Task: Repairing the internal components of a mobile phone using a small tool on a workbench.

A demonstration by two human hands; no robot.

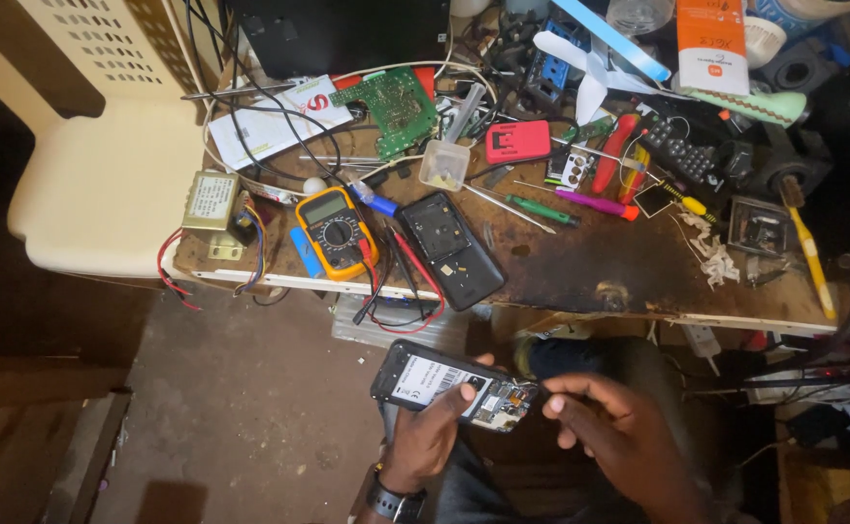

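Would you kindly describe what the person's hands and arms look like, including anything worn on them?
Both hands are bare, with no gloves or rings visible. The left hand has a dark wristwatch with a dark strap on its wrist. The right hand shows no watch or sleeve; its forearm is in shadow.

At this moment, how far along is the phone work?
Done: the phone is opened, its circuitry bare at one end, and a black back cover lies on the bench. In hand: the left hand holds the phone; right hand fingers pick at the bare end. Left: phone still uncovered.
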